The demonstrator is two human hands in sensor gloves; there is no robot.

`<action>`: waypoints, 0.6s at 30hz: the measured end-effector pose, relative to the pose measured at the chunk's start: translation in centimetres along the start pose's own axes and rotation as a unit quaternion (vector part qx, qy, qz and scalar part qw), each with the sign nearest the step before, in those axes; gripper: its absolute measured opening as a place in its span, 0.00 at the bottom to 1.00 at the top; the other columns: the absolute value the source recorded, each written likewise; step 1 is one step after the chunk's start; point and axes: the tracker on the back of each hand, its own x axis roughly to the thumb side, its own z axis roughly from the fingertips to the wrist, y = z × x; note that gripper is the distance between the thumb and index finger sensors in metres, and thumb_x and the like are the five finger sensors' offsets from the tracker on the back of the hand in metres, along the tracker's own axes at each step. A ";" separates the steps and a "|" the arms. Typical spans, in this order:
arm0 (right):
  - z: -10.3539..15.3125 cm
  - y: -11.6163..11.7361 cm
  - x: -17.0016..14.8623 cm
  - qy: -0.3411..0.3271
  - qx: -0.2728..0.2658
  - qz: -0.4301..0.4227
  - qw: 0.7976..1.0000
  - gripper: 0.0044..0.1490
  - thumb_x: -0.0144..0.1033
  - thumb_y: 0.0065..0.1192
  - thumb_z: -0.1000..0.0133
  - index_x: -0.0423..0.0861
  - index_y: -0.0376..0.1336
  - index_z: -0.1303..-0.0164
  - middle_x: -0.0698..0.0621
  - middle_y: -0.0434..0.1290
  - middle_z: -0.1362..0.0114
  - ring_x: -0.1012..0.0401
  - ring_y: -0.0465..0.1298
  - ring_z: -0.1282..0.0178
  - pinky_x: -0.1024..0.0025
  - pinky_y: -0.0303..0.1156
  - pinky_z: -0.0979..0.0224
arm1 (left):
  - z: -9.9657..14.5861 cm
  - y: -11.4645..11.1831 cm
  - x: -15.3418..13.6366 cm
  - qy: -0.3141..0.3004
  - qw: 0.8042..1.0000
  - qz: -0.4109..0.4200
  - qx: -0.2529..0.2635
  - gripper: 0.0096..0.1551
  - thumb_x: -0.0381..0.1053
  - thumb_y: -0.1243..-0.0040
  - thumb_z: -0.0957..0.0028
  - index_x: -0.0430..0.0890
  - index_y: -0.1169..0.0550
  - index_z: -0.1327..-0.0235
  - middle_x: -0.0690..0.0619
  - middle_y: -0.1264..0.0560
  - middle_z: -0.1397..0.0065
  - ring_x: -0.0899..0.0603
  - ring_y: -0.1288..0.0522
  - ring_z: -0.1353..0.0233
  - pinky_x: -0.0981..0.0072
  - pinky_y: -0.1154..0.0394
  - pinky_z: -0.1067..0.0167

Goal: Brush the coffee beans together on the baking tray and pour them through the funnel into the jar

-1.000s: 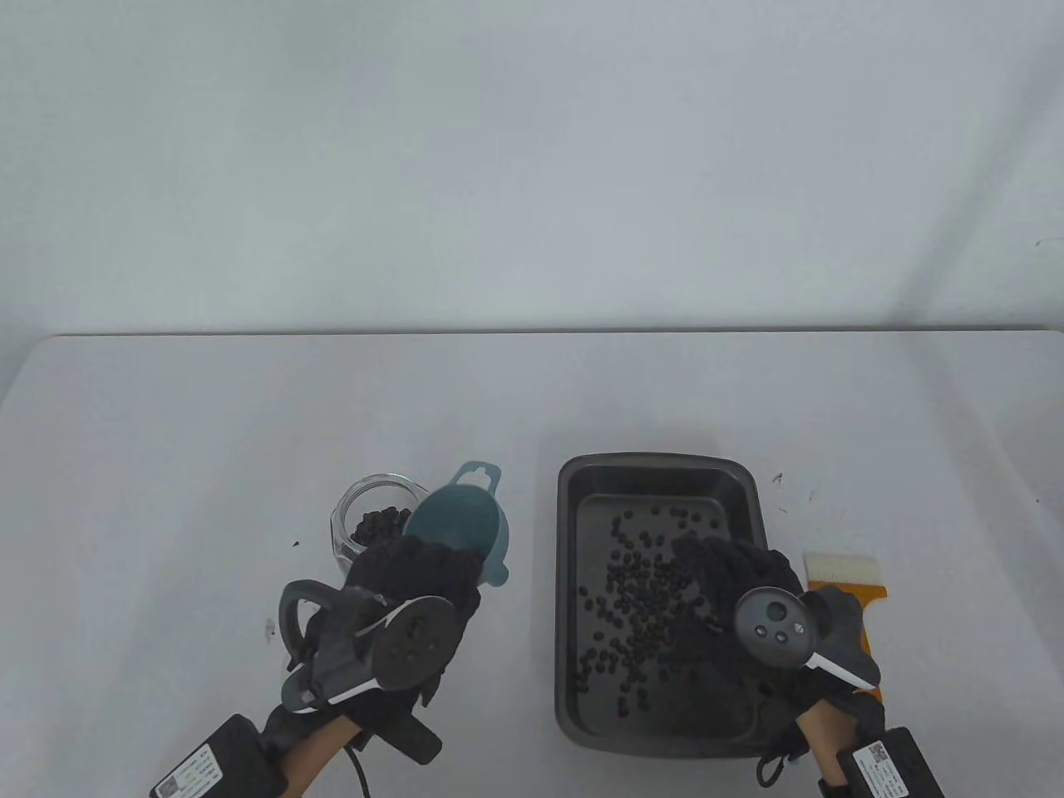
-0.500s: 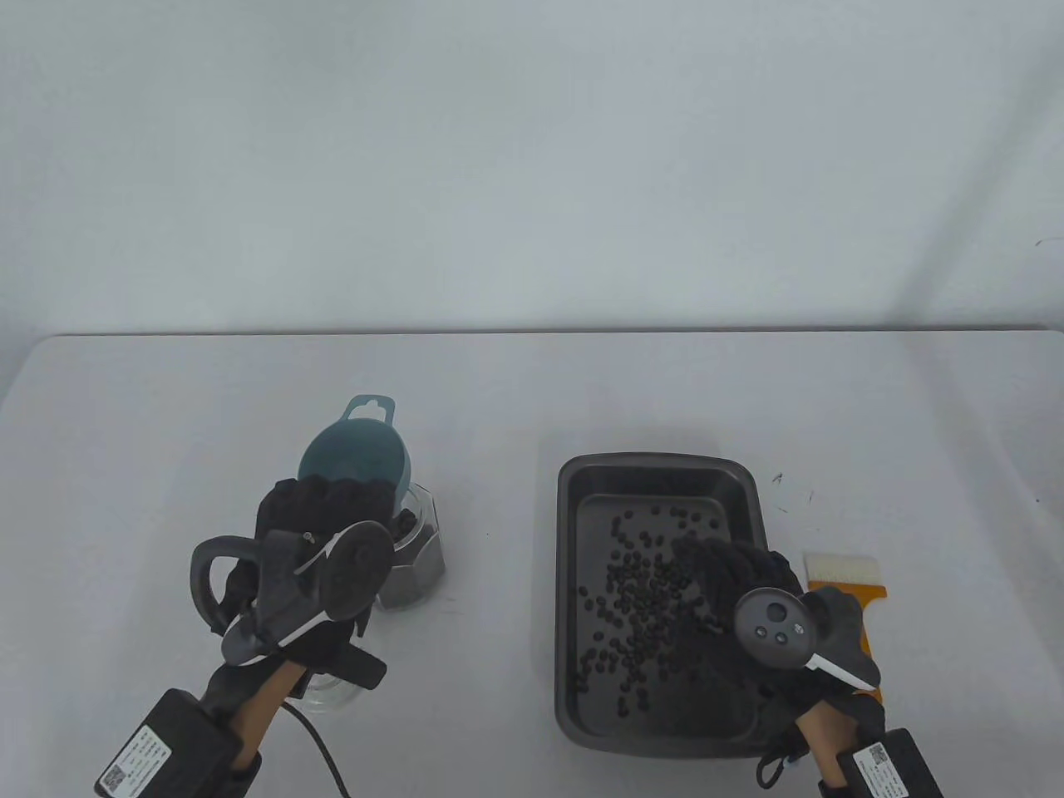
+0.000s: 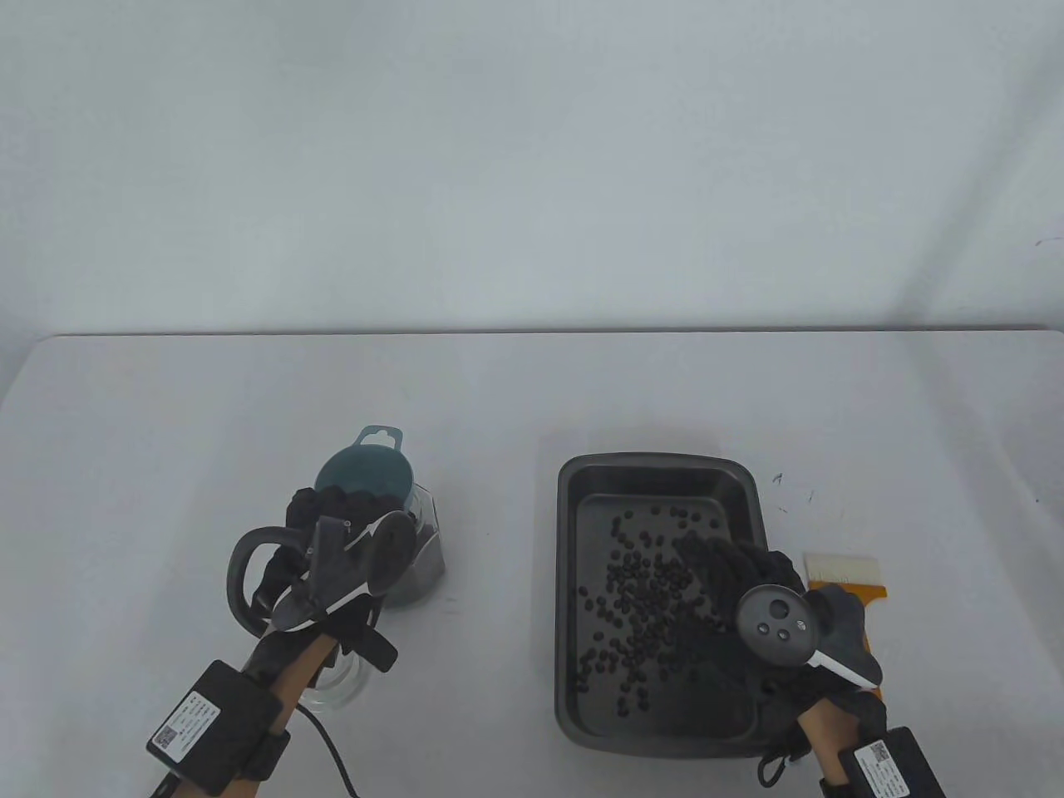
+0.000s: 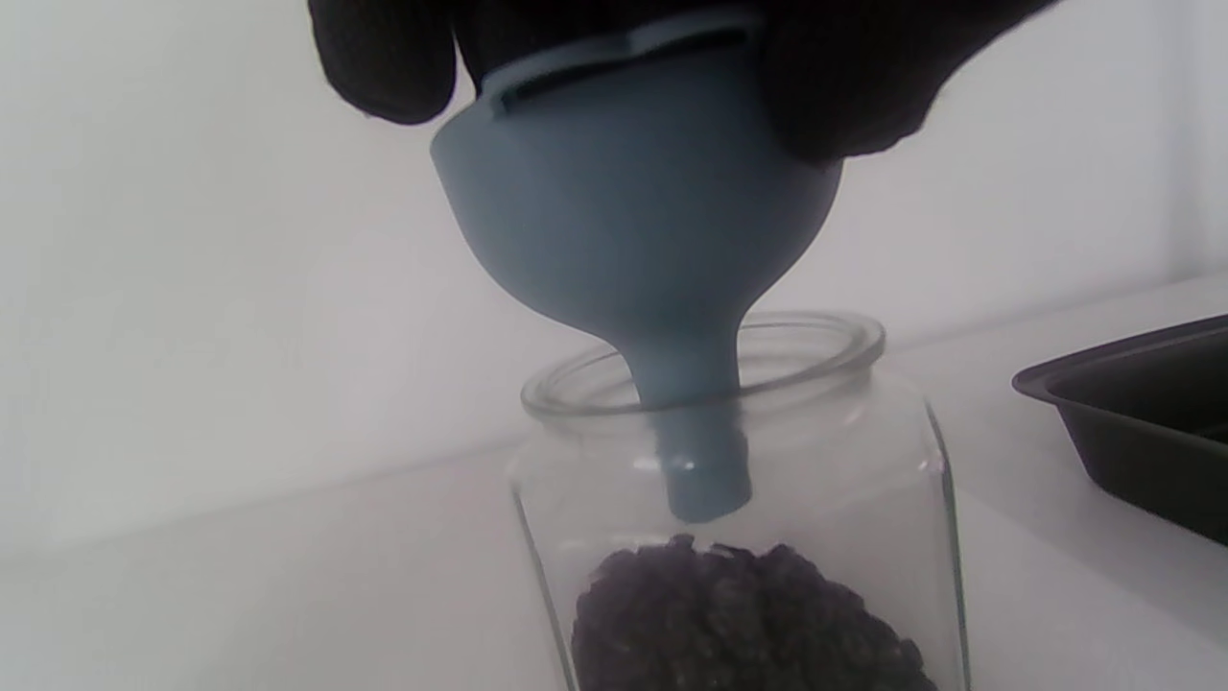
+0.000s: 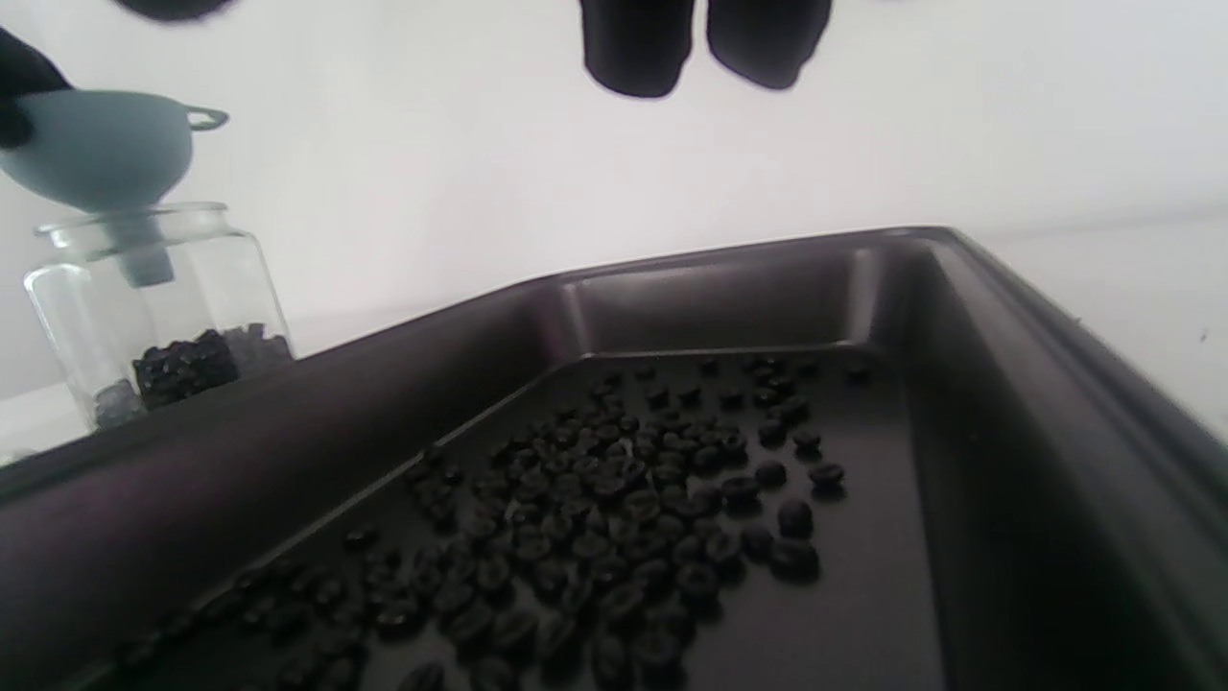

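Observation:
My left hand (image 3: 332,507) grips the rim of a blue funnel (image 3: 362,470) and holds it upright over a glass jar (image 3: 424,549). In the left wrist view the funnel (image 4: 633,221) has its spout inside the mouth of the jar (image 4: 767,499), above a heap of coffee beans. A dark baking tray (image 3: 657,460) lies to the right with loose coffee beans (image 3: 640,590) scattered across it. My right hand (image 3: 715,573) hovers over the tray's right side with relaxed fingers and holds nothing. The right wrist view shows the beans (image 5: 614,518) spread on the tray floor.
A brush (image 3: 841,569) with white bristles and an orange handle lies on the table just right of the tray, partly under my right hand. A clear round glass piece (image 3: 337,686) sits on the table beneath my left wrist.
My left hand carried the funnel from the jar's right side to above the jar and set its spout into the mouth. The right hand stayed almost still.

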 end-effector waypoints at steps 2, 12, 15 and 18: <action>0.0 0.0 0.0 0.000 0.000 0.000 1.000 0.51 0.68 0.50 0.53 0.62 0.38 0.22 0.43 0.60 0.18 0.41 0.60 0.21 0.36 0.52 0.24 | -0.3 -0.8 0.2 -0.001 1.000 -0.004 -0.008 0.23 0.61 0.44 0.46 0.60 0.25 0.37 0.61 0.21 0.37 0.52 0.20 0.34 0.45 0.31 0.24; 0.0 0.0 -0.1 -0.001 0.000 -0.003 1.000 0.51 0.68 0.50 0.53 0.62 0.38 0.22 0.43 0.60 0.18 0.41 0.60 0.21 0.36 0.52 0.24 | -0.5 -2.0 1.1 -0.006 0.999 -0.020 -0.027 0.24 0.61 0.45 0.45 0.61 0.25 0.37 0.61 0.21 0.37 0.51 0.21 0.33 0.44 0.32 0.24; 0.0 0.0 -0.1 -0.001 0.000 -0.002 1.000 0.51 0.68 0.50 0.53 0.62 0.38 0.22 0.43 0.60 0.18 0.41 0.60 0.20 0.36 0.52 0.24 | -0.4 -2.0 1.0 -0.006 0.999 -0.014 -0.030 0.24 0.62 0.45 0.45 0.61 0.25 0.36 0.61 0.21 0.37 0.50 0.21 0.32 0.43 0.33 0.23; -0.1 0.0 -0.1 0.000 0.000 -0.002 1.000 0.51 0.68 0.50 0.53 0.62 0.38 0.22 0.43 0.60 0.18 0.41 0.60 0.20 0.36 0.52 0.24 | -0.4 -2.2 0.8 -0.004 0.999 -0.009 -0.035 0.25 0.62 0.46 0.45 0.61 0.26 0.35 0.61 0.21 0.35 0.50 0.21 0.30 0.43 0.33 0.23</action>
